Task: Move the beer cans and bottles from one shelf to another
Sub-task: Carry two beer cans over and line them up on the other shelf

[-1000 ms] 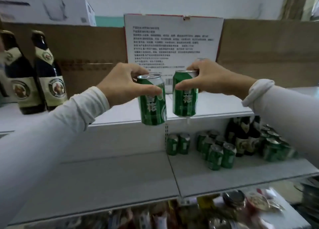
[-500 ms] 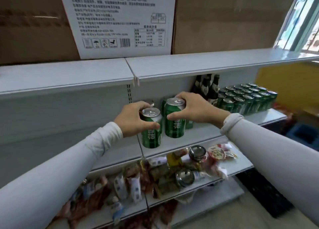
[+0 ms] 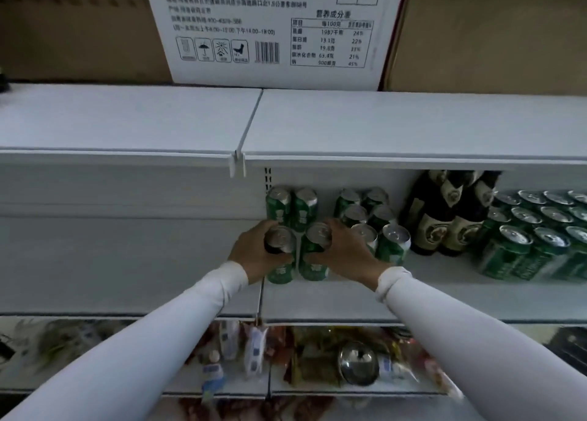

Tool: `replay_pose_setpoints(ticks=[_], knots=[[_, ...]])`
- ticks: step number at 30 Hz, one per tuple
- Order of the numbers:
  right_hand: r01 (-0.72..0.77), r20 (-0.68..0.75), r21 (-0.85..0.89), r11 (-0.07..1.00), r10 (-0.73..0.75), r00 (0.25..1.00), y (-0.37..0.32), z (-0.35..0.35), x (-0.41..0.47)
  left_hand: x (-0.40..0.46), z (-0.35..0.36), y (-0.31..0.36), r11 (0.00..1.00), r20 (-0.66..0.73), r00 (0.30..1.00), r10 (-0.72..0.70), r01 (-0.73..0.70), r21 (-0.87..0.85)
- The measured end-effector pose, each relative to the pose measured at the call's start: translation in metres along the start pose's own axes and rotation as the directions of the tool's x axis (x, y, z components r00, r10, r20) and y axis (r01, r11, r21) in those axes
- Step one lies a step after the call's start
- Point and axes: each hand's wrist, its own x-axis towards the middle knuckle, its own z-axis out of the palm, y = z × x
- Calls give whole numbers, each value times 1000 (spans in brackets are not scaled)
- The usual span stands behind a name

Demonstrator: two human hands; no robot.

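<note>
The left hand (image 3: 254, 255) is curled round the top of one green can (image 3: 279, 270), fingers over its rim, and the right hand (image 3: 344, 255) grasps a second can (image 3: 313, 263) the same way. The two cans stand upright, just beside each other, on the middle shelf (image 3: 317, 300) close to the seam between its two panels. Both arms wear white sleeves (image 3: 476, 350).

Behind the held cans two more cans (image 3: 292, 206) stand against the back wall. To their right is a cluster of six cans (image 3: 371, 220) in two files, the nearest one touching or almost touching the right hand. Further right stand dark bottles (image 3: 444, 217) with cream labels, then a block of cans (image 3: 533, 236) reaching the picture's right edge.

The top shelf (image 3: 381, 125) carries a white printed box (image 3: 273, 30) with brown cartons (image 3: 492, 33) on both sides. The bottom shelf (image 3: 317, 389) holds packets (image 3: 254, 350) and a round metal lid (image 3: 359, 362), all blurred.
</note>
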Motion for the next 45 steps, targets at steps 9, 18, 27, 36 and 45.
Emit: replay_pose_setpoints(ticks=[9, 18, 27, 36, 45], knots=[[-89, -40, -15, 996, 89, 995, 13, 31, 58, 60, 17, -38, 999, -16, 1000, 4, -3, 43], [-118, -99, 16, 993, 119, 988, 18, 40, 90, 99, 21, -51, 997, -42, 998, 38, -35, 73], [-144, -88, 24, 989, 145, 985, 22, 43, 93, 97, 22, -50, 994, -70, 995, 76, -69, 86], [-203, -88, 56, 978, 207, 974, 13, 45, 88, 97, 19, -49, 995, -21, 998, 56, -54, 79], [-210, -117, -83, 974, 199, 973, -8, 27, 51, 70, -9, -35, 993, 63, 996, 67, -72, 88]])
